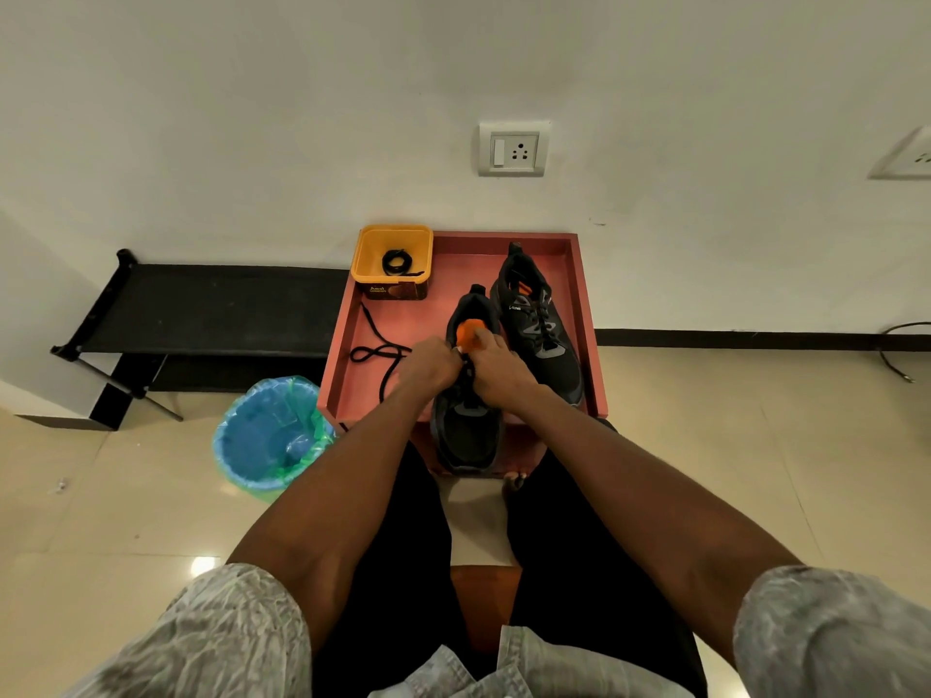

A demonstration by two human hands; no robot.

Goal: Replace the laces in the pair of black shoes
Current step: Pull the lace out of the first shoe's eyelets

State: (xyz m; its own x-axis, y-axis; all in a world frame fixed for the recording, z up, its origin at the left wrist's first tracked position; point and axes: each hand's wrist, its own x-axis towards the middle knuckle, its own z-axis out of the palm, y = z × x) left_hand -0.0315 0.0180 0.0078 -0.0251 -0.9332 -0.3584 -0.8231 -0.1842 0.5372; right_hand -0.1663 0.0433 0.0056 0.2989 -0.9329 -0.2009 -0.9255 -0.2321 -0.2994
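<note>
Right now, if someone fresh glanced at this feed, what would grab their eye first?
Probably both hands, left hand and right hand, meeting over the near black shoe at the red tray's front edge, pinching its lace by the orange tongue. Next, the yellow tub at the tray's far left corner holding a coiled black lace, and the blue bin on the floor left.

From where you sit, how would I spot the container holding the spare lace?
Find the red tray against the wall. At its far left corner sits a small yellow tub with a coiled black lace inside. It is the only yellow thing there, unlike the blue bin on the floor.
</note>
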